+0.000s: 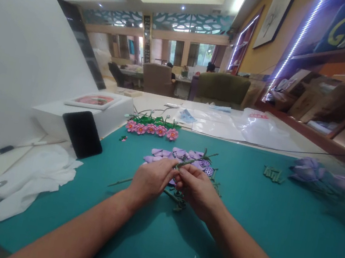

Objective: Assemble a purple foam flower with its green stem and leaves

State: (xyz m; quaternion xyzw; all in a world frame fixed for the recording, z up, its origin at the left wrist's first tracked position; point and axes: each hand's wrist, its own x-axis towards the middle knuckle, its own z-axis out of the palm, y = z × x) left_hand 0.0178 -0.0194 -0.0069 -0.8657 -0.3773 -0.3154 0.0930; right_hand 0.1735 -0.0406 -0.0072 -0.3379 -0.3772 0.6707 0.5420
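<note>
In the head view, my left hand (153,176) and my right hand (199,189) meet over the middle of the mat, fingers closed. Between them they grip a thin green toy flower stem (186,162), which slants up to the right and ends in small leaf-like tips. One end of it is hidden by my left hand. Behind my hands lies a pile of purple petal pieces (180,152), partly covered by my fingers. Loose green stem pieces (176,199) lie just below and beside my hands.
Pink flowers with green stems (150,129) lie at the mat's (99,240) far edge. A dark phone (82,134) leans against a white box (115,110) at left, near crumpled tissue (37,176). Small green pieces (273,174) and purple flowers (308,170) lie at right.
</note>
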